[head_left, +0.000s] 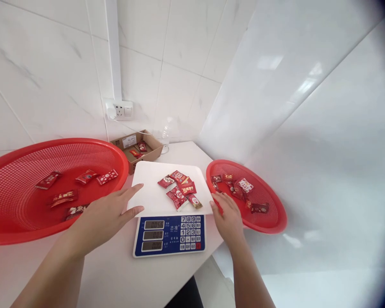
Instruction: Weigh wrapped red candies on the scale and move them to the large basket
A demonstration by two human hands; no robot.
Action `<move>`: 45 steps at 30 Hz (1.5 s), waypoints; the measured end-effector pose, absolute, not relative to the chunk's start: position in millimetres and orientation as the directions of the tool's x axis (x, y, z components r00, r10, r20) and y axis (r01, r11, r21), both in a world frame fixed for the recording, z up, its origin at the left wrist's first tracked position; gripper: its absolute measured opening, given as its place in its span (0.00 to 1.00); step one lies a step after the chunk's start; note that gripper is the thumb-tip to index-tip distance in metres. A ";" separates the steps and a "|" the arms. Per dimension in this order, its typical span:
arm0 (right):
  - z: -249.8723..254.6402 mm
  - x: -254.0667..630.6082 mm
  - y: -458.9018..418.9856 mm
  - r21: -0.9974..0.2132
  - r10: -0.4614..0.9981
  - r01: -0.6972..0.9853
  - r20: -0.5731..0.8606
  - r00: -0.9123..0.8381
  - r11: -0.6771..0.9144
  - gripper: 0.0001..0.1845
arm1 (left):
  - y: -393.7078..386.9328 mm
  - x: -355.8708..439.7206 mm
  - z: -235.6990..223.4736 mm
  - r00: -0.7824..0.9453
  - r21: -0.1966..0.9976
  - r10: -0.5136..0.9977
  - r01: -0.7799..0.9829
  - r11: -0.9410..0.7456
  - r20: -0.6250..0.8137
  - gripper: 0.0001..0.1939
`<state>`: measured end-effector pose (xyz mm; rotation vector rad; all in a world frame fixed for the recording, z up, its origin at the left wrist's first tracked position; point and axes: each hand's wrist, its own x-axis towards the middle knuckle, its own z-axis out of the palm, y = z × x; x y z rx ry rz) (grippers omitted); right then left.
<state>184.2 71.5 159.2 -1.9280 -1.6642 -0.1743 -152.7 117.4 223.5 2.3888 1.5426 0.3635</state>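
Note:
A blue electronic scale carries a white tray with several red snack packets piled on it. My left hand lies open with its fingers spread, touching the tray's left edge. My right hand sits at the tray's right front corner, beside the rim of the small red basket. Its fingers curl around something red that I cannot make out.
A large red mesh basket at the left holds several packets. The small red basket at the right holds several more. A cardboard box with packets and a clear bottle stand against the tiled wall. A wall socket hangs above.

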 end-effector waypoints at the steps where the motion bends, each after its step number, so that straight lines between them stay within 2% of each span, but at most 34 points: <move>1: 158.8 177.2 70.9 -0.328 0.877 0.944 0.455 0.155 0.004 0.27 | 117.5 -152.7 223.3 0.404 0.354 0.913 0.848 -0.395 0.051 0.34; 4: 163.3 150.7 70.4 -0.309 0.941 0.948 0.337 0.037 0.074 0.25 | 118.1 -152.6 223.2 0.414 0.327 0.910 0.858 -0.396 0.016 0.34; 9: 175.8 110.8 77.6 -0.299 0.989 0.949 0.134 -0.063 0.101 0.25 | 118.5 -151.5 222.7 0.419 0.314 0.908 0.860 -0.402 0.016 0.33; 13: 177.1 92.3 83.7 -0.332 0.983 0.929 0.136 -0.126 0.165 0.28 | 117.7 -151.8 221.8 0.421 0.306 0.906 0.857 -0.414 0.045 0.34; 17: 177.9 91.4 92.8 -0.370 0.969 0.908 0.218 -0.119 0.195 0.28 | 116.8 -152.5 223.0 0.410 0.316 0.912 0.862 -0.396 0.024 0.34; 19: 179.8 97.5 100.9 -0.363 0.972 0.923 0.231 -0.043 0.127 0.27 | 116.3 -152.6 224.4 0.411 0.326 0.911 0.858 -0.396 0.026 0.34; 22: 182.7 108.2 110.9 -0.342 0.989 0.940 0.137 0.050 0.000 0.28 | 115.7 -152.5 225.9 0.424 0.329 0.905 0.850 -0.412 0.038 0.33; 26: 181.7 116.5 107.6 -0.343 0.995 0.938 0.068 0.071 -0.044 0.27 | 115.9 -153.6 225.3 0.426 0.323 0.903 0.848 -0.419 0.054 0.32; 29: 177.7 126.2 98.3 -0.391 0.990 0.920 0.121 0.079 -0.025 0.28 | 116.5 -155.1 224.3 0.426 0.314 0.902 0.849 -0.425 0.068 0.32; 32: 175.8 148.3 91.4 -0.420 0.954 0.907 0.266 0.141 -0.017 0.30 | 116.3 -156.2 224.4 0.424 0.327 0.904 0.848 -0.416 0.049 0.33; 35: 178.8 177.4 86.6 -0.424 0.906 0.901 0.341 0.253 -0.092 0.30 | 115.7 -156.5 224.7 0.405 0.336 0.913 0.854 -0.396 0.046 0.32; 38: 183.3 199.9 82.0 -0.412 0.881 0.852 0.200 0.430 -0.323 0.28 | 115.1 -156.3 225.4 0.395 0.324 0.917 0.862 -0.390 0.053 0.31; 41: 183.8 208.9 78.9 -0.302 0.820 0.785 0.015 0.572 -0.541 0.28 | 113.8 -154.9 228.7 0.391 0.315 0.920 0.870 -0.378 0.024 0.32; 45: 178.8 205.7 78.6 -0.183 0.789 0.777 0.010 0.615 -0.603 0.29 | 111.8 -151.3 236.2 0.347 0.335 0.936 0.891 -0.306 -0.068 0.31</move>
